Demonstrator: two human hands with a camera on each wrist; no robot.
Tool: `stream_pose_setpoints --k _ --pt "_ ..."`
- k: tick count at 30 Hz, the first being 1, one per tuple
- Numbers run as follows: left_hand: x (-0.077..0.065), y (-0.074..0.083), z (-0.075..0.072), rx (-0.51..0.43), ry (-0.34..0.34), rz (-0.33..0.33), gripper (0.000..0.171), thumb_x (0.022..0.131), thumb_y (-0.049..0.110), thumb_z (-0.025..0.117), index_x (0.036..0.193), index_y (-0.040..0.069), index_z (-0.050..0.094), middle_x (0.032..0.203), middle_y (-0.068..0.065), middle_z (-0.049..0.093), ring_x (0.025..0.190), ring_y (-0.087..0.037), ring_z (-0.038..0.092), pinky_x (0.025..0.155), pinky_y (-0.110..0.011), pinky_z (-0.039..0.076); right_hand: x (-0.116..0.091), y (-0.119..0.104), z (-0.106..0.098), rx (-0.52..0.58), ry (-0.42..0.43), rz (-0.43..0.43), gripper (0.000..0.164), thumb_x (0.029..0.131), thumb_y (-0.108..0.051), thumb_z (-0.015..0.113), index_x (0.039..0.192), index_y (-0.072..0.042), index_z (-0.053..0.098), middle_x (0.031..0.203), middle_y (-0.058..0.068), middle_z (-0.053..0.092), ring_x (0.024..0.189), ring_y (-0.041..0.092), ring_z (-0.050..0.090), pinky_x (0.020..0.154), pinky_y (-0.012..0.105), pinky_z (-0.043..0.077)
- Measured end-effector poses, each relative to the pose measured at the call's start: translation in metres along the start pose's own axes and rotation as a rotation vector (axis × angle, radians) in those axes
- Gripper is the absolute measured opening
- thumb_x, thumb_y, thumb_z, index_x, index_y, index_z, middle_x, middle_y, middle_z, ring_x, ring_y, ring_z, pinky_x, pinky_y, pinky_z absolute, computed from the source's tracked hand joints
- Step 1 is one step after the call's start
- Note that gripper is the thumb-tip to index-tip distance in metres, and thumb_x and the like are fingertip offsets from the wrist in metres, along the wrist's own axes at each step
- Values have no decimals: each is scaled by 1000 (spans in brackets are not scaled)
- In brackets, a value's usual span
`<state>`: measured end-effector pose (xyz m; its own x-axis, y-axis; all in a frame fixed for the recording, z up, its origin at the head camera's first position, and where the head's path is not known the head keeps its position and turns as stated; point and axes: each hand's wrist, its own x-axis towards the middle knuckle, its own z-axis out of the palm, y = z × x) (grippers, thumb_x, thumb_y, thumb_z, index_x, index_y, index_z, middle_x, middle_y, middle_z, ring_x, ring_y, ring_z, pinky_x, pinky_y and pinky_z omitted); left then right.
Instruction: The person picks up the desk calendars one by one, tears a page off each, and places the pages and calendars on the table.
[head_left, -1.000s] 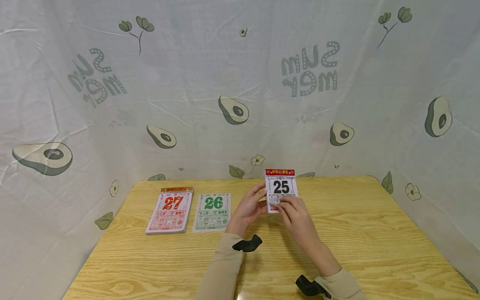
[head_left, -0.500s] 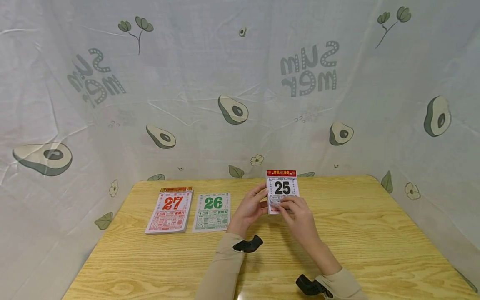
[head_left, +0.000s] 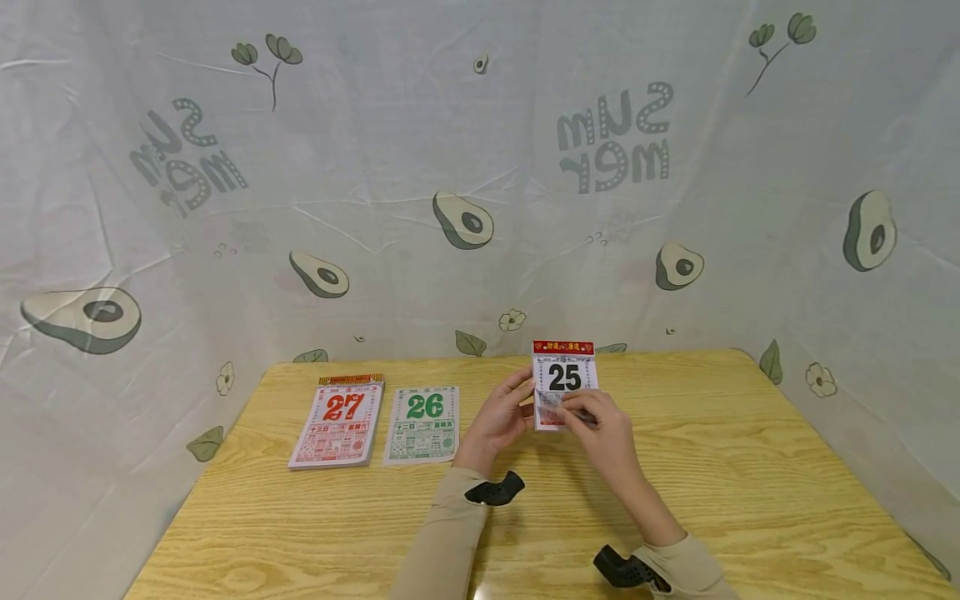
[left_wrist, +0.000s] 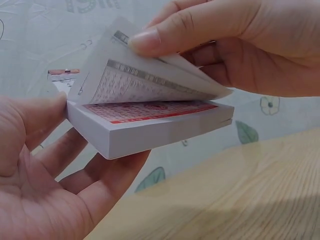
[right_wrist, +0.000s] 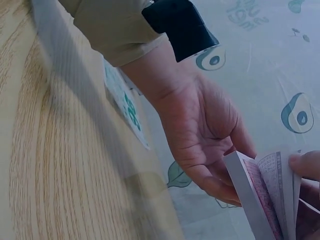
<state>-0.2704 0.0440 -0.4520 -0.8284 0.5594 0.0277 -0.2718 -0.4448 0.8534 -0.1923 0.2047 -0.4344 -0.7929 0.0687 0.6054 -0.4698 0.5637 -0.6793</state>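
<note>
A thick tear-off calendar (head_left: 564, 375) with a red header and a black 25 is held up over the far part of the table. My left hand (head_left: 495, 421) grips the pad by its left side, thumb on the edge and fingers underneath. With thumb and fingers, my right hand (head_left: 606, 427) pinches the lower edge of the top sheet (left_wrist: 145, 77), which bends up from the pad. Whether more than one sheet is pinched I cannot tell. Under it a page with red print (left_wrist: 165, 111) shows in the left wrist view. The right hand's lower fingers are partly hidden in the right wrist view.
Left of my hands, a calendar pad with a red 27 (head_left: 339, 423) lies on the wooden table (head_left: 712, 492). Between it and my left forearm is a loose sheet with a green 26 (head_left: 422, 425). A printed white curtain (head_left: 375, 167) hangs behind the table.
My right hand has raised the sheet's lower edge, and its lower part now curls up off the pad. The left hand keeps its hold. The head view has shifted slightly.
</note>
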Motion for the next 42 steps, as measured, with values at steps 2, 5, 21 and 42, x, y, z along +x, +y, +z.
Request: stream_pose_setpoints --k 2,5,21,42 --pt "0 0 0 -6 -9 0 40 106 17 39 145 12 42 114 2 59 93 -18 64 76 -34 56 1 0 -1 29 3 27 5 83 -4 75 87 -6 73 100 9 69 92 5 61 75 11 52" --pt "0 -2 -1 -6 -31 0 37 106 17 39 142 14 44 114 2 58 92 -18 65 77 -33 56 2 -1 -2 52 4 53 4 85 -8 74 89 -7 73 100 9 69 92 -3 58 76 9 50" --pt "9 -17 -4 -30 -34 -28 27 105 19 42 128 22 56 114 -1 62 90 -21 68 73 -35 57 2 -2 -7 9 10 209 23 101 -21 54 107 0 60 110 19 68 105 30 65 92 42 53" --pt "14 -26 -7 15 46 -45 30 105 18 42 133 18 52 112 0 61 91 -18 64 74 -32 55 11 -1 -22 18 186 88 17 95 -10 61 101 4 66 101 18 70 94 11 63 83 2 43"
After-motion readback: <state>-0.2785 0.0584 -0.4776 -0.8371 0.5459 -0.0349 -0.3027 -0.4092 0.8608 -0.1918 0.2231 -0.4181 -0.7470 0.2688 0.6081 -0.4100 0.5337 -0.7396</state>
